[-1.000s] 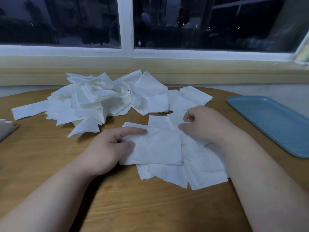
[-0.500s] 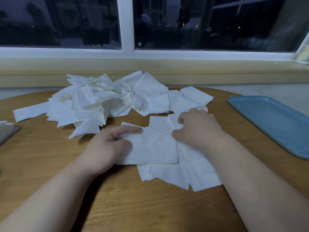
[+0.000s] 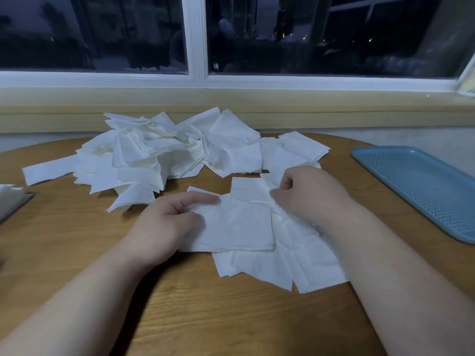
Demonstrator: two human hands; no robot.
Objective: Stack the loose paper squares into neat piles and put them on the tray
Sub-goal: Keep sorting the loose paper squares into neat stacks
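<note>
A big heap of loose white paper squares [image 3: 164, 152] lies at the back of the round wooden table [image 3: 205, 317]. Nearer me a small flat pile of squares [image 3: 239, 227] rests on several spread squares [image 3: 303, 268]. My left hand [image 3: 164, 227] holds the pile's left edge, thumb on top and forefinger along its far edge. My right hand [image 3: 305, 194] is curled over the squares at the pile's right edge and pinches paper there. The blue perforated tray [image 3: 421, 186] sits to the right with nothing on it.
A window sill [image 3: 231, 106] and a dark window run behind the table. At the far left edge a grey object [image 3: 12, 204] carries a few white squares. Bare wood shows in front of my arms and between the squares and the tray.
My right hand has slid left and closed on the squares beside the pile. The left hand keeps its hold on the pile, which has shifted slightly left.
</note>
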